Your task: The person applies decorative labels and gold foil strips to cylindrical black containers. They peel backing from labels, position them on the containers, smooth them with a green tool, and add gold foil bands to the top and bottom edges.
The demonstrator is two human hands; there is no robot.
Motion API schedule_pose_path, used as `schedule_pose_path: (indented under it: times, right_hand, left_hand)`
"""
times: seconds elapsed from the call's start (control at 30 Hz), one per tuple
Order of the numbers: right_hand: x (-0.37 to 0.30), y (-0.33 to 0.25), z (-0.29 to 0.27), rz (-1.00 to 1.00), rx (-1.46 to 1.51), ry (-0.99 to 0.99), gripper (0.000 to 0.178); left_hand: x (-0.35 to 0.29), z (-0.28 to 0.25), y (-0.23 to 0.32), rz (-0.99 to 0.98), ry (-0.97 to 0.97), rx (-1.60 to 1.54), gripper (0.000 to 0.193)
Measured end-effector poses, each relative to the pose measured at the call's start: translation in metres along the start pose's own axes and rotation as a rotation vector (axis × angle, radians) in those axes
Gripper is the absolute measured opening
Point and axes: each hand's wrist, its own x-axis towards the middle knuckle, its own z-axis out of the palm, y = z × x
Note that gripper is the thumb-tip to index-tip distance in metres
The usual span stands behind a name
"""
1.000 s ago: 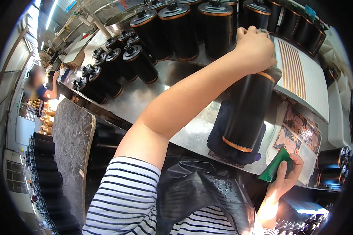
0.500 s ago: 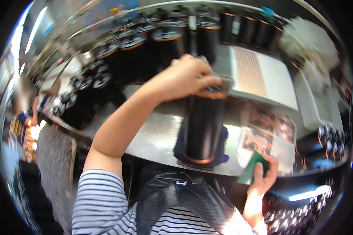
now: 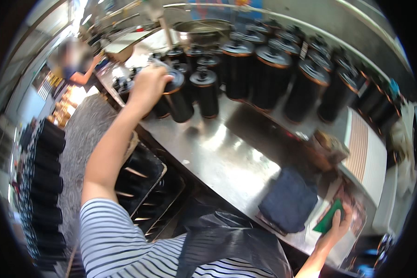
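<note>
My left hand (image 3: 149,88) is closed at the top of a black cylinder (image 3: 179,104) with a copper-coloured rim, among several similar cylinders at the far left of the metal table. The fingertips are partly hidden, and that cylinder leans slightly. Low on the right, my right hand (image 3: 339,228) pinches a flat green pad (image 3: 329,217) between thumb and fingers. Just left of that hand, a folded dark blue cloth (image 3: 289,200) lies near the table's front edge.
Rows of larger black cylinders (image 3: 269,76) line the back. A metal basin (image 3: 204,28) stands behind. A crumpled brown bundle (image 3: 328,147) sits by a white, tan-striped board (image 3: 363,150). Black trays (image 3: 141,178) are below the left edge. Another person (image 3: 74,62) is at far left.
My left hand has carried the black cylinder from over the blue cloth to the group at far left. The view has swung left. My right hand still holds the green pad.
</note>
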Motion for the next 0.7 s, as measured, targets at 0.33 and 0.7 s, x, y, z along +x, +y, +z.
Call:
schedule_pose_path:
  times: [0.33, 0.7]
  right_hand:
    - [-0.017, -0.066, 0.080, -0.248, -0.128, -0.085, 0.027]
    - [0.005, -0.046, 0.035, -0.273, -0.293, -0.071, 0.042]
  left_hand:
    - [-0.035, -0.025, -0.174, -0.312, 0.135, -0.329, 0.020]
    - [-0.197, -0.178, -0.470, -1.261, 0.057, 0.552, 0.066]
